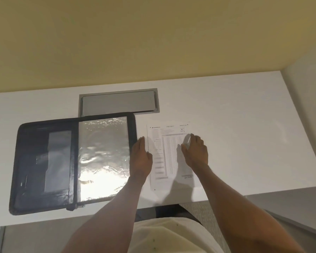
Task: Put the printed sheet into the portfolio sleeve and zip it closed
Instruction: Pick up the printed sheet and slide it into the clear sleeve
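A black zip portfolio (44, 161) lies open flat on the white desk (244, 143), left of centre. Its right half holds a shiny clear plastic sleeve (102, 157). Just right of it lies the printed sheet (169, 156), flat on the desk, covered in small tables of text. My left hand (141, 157) is at the sheet's left edge, between sheet and portfolio, fingers straight. My right hand (196, 152) lies over the sheet's right part, fingers extended. Neither hand holds anything.
A grey rectangular cable hatch (119, 103) is set into the desk just behind the portfolio. A yellow wall rises behind the desk, and a white side panel (306, 106) bounds it at the right. The desk's front edge runs close to my body.
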Motion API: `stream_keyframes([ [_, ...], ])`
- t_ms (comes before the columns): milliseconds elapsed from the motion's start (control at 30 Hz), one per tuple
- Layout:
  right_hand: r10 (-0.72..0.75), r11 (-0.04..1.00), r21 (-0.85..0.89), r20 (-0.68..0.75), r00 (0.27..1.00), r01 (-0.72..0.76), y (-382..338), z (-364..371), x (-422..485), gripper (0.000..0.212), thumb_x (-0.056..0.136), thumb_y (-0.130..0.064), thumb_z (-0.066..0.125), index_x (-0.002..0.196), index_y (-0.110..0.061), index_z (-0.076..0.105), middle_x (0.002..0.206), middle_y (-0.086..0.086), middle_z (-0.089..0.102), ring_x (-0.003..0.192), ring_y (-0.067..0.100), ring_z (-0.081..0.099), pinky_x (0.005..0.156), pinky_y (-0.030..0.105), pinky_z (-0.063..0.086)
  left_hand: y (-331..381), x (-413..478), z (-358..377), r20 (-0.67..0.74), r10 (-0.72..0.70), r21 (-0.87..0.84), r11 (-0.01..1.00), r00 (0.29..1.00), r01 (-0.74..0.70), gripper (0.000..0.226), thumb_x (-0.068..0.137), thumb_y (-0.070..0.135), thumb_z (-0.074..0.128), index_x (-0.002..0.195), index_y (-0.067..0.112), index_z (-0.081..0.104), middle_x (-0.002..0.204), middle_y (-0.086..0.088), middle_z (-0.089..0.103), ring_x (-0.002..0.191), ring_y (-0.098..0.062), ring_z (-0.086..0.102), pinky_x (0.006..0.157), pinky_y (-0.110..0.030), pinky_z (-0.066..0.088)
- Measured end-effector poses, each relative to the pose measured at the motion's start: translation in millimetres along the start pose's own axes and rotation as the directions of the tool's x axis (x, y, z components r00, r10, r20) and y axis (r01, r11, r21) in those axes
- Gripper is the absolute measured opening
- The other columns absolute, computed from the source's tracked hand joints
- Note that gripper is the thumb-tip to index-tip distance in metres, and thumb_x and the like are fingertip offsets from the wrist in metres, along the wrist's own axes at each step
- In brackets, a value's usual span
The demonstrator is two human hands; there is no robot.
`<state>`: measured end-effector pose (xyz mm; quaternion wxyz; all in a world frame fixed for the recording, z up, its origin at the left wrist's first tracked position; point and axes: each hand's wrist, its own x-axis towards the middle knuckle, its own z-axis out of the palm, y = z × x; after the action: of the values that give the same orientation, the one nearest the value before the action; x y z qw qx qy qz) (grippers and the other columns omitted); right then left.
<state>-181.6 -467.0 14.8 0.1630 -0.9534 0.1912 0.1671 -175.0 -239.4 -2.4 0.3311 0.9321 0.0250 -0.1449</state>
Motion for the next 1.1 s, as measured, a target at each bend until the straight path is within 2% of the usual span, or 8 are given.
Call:
stream_keyframes([
  [200, 0.054, 0.994, 0.091, 0.032, 0.998, -0.057, 18, 1, -1, 0.055, 0.103, -0.040, 0.051, 0.146, -0.008, 0.039, 0.142, 0.012, 0.049, 0.130, 0.032, 0.048, 0.098, 0.044, 0.047, 21, -11, 24, -0.025, -0.034, 0.038, 0.999, 0.999, 0.035, 0.061, 0.098, 0.004, 0.056, 0.156, 0.008, 0.037, 0.156, -0.010, 0.047, 0.144, -0.029, 0.042, 0.115, -0.036, 0.039],
  [500, 0.097, 0.926, 0.362, 0.040, 0.994, -0.105, 18, 15, -13, 0.043, 0.096, -0.016, 0.054, 0.137, -0.007, 0.044, 0.137, 0.011, 0.046, 0.128, 0.031, 0.043, 0.083, 0.037, 0.046, 51, -23, 47, -0.063, -0.265, -0.044, 0.964, 0.962, 0.263, 0.064, 0.100, 0.009, 0.058, 0.159, 0.009, 0.033, 0.157, -0.011, 0.048, 0.144, -0.031, 0.043, 0.118, -0.048, 0.043],
  [700, 0.141, 0.844, 0.515, 0.059, 0.988, -0.151, 20, 17, -13, 0.044, 0.092, -0.012, 0.060, 0.134, -0.005, 0.049, 0.133, 0.016, 0.050, 0.126, 0.036, 0.044, 0.094, 0.039, 0.042, 68, -4, 47, -0.071, -0.475, -0.041, 0.880, 0.877, 0.473, 0.071, 0.097, 0.025, 0.064, 0.158, 0.011, 0.031, 0.152, -0.013, 0.050, 0.143, -0.035, 0.045, 0.118, -0.055, 0.030],
  [867, 0.133, 0.796, 0.587, 0.074, 0.988, -0.151, 26, 12, -9, 0.053, 0.092, -0.008, 0.064, 0.142, -0.003, 0.047, 0.130, 0.018, 0.051, 0.125, 0.035, 0.046, 0.103, 0.042, 0.041, 64, 13, 35, -0.020, -0.592, -0.278, 0.778, 0.806, 0.564, 0.039, 0.090, 0.019, 0.066, 0.127, 0.009, 0.057, 0.113, -0.007, 0.064, 0.114, -0.030, 0.062, 0.105, -0.051, 0.047],
  [967, 0.104, 0.781, 0.613, 0.059, 0.993, -0.118, 27, 10, -8, 0.024, 0.088, -0.003, 0.062, 0.105, -0.009, 0.046, 0.103, 0.007, 0.042, 0.093, 0.027, 0.040, 0.086, 0.034, 0.040, 52, 14, 29, 0.035, -0.535, -0.427, 0.756, 0.844, 0.497, 0.003, 0.093, 0.008, 0.060, 0.091, 0.006, 0.060, 0.086, -0.013, 0.059, 0.083, -0.028, 0.056, 0.074, -0.036, 0.049],
  [1000, 0.091, 0.782, 0.613, 0.058, 0.994, -0.107, 26, 8, -8, 0.029, 0.087, -0.002, 0.062, 0.100, -0.014, 0.039, 0.101, 0.005, 0.037, 0.091, 0.024, 0.034, 0.082, 0.031, 0.035, 49, 14, 29, 0.066, -0.514, -0.480, 0.735, 0.855, 0.479, 0.014, 0.094, 0.003, 0.056, 0.080, 0.004, 0.054, 0.080, -0.015, 0.053, 0.077, -0.028, 0.049, 0.068, -0.035, 0.042],
  [1033, 0.084, 0.777, 0.622, 0.051, 0.995, -0.097, 26, 7, -7, 0.030, 0.087, -0.002, 0.061, 0.100, -0.016, 0.038, 0.101, 0.005, 0.036, 0.092, 0.022, 0.032, 0.081, 0.031, 0.033, 46, 13, 27, 0.086, -0.505, -0.525, 0.709, 0.859, 0.470, 0.018, 0.095, 0.001, 0.054, 0.077, 0.001, 0.051, 0.078, -0.016, 0.051, 0.075, -0.028, 0.046, 0.066, -0.036, 0.039],
  [1100, 0.082, 0.775, 0.625, 0.047, 0.995, -0.094, 27, 7, -5, 0.025, 0.087, -0.003, 0.063, 0.099, -0.013, 0.044, 0.102, 0.005, 0.036, 0.092, 0.020, 0.032, 0.081, 0.031, 0.034, 42, 11, 20, 0.117, -0.492, -0.588, 0.666, 0.863, 0.460, 0.010, 0.099, 0.001, 0.056, 0.094, -0.006, 0.062, 0.090, -0.015, 0.065, 0.082, -0.032, 0.058, 0.074, -0.040, 0.051],
])
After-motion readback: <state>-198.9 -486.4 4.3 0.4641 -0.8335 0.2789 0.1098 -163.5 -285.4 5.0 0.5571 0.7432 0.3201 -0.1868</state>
